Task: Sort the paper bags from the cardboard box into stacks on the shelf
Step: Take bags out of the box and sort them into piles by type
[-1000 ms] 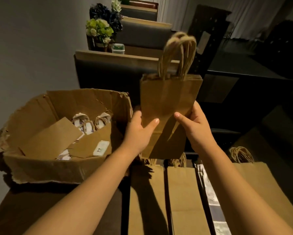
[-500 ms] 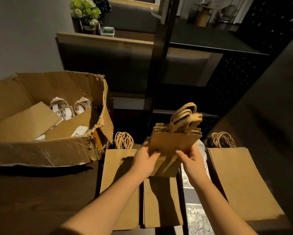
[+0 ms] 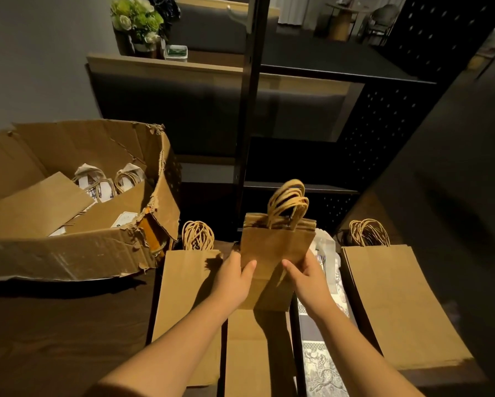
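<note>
Shop or café back area, dimly lit

A torn cardboard box (image 3: pixel 77 247) of stock paper bags sits beside a black metal shelving rack (image 3: pixel 247 116), with upholstered booth seating (image 3: pixel 212 27), a flower arrangement (image 3: pixel 137 18) and a small round table (image 3: pixel 342 20) behind.

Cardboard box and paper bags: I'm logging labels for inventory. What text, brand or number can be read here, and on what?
None is legible.
White label in the cardboard box: dark marks, too small to read.
Patterned bags on the shelf: pictures only, no words.
</note>
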Demonstrator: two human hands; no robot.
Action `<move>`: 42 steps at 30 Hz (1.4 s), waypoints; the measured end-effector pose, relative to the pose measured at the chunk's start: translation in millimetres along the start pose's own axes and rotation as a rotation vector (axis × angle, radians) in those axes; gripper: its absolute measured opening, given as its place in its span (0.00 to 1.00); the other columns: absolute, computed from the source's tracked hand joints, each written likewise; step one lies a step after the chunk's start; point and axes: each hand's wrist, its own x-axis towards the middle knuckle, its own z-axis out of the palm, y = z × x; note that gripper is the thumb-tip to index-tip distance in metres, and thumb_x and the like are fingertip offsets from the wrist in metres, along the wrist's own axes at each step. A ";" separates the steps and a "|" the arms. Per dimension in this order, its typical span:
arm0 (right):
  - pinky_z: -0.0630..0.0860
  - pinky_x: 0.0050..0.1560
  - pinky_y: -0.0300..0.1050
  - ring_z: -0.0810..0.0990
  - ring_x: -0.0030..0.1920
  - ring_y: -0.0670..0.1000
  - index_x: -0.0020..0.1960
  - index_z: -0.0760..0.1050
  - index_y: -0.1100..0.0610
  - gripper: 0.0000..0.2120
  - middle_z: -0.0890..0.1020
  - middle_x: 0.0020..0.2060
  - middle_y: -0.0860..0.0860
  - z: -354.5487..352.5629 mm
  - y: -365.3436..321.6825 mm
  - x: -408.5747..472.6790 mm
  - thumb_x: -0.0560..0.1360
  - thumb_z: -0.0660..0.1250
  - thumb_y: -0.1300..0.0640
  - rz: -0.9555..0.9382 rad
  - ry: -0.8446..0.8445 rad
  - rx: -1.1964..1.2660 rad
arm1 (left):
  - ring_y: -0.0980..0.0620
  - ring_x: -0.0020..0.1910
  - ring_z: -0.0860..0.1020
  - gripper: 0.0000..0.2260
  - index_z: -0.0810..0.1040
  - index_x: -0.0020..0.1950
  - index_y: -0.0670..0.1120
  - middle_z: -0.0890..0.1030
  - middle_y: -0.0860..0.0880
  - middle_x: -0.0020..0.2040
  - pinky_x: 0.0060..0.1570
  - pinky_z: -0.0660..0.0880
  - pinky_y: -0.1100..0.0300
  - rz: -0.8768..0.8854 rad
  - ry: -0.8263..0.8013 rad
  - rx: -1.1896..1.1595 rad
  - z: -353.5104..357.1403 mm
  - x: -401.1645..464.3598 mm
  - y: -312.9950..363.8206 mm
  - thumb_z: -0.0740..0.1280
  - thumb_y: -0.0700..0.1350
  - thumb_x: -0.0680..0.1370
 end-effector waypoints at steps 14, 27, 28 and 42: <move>0.76 0.54 0.50 0.79 0.52 0.52 0.57 0.70 0.55 0.09 0.79 0.50 0.50 7.4 24.9 -11.4 0.78 0.66 0.57 0.223 -0.018 -0.340 | 0.55 0.41 0.74 0.15 0.63 0.67 0.47 0.75 0.51 0.53 0.32 0.69 0.63 -0.246 -0.141 -0.054 9.2 -11.5 -19.2 0.61 0.46 0.81; 0.65 0.33 0.38 0.71 0.37 0.46 0.49 0.65 0.61 0.09 0.72 0.41 0.52 16.8 59.2 -19.0 0.78 0.65 0.59 0.398 -0.054 -0.619 | 0.47 0.58 0.72 0.26 0.59 0.72 0.46 0.62 0.46 0.70 0.48 0.72 0.57 -0.465 -0.163 0.012 52.1 -28.6 -41.9 0.65 0.43 0.76; 0.66 0.32 0.38 0.71 0.36 0.46 0.45 0.66 0.60 0.09 0.72 0.40 0.53 17.1 58.4 -17.4 0.77 0.66 0.60 0.394 -0.041 -0.622 | 0.48 0.58 0.72 0.26 0.59 0.72 0.46 0.63 0.46 0.70 0.47 0.71 0.57 -0.466 -0.162 0.005 53.5 -28.2 -41.8 0.65 0.43 0.76; 0.68 0.36 0.42 0.74 0.42 0.51 0.52 0.63 0.61 0.11 0.71 0.39 0.51 19.3 64.7 -4.1 0.78 0.64 0.59 0.437 -0.062 -0.583 | 0.45 0.67 0.68 0.35 0.50 0.78 0.47 0.57 0.46 0.75 0.62 0.72 0.51 -0.452 -0.132 -0.006 53.9 -26.7 -36.0 0.65 0.45 0.76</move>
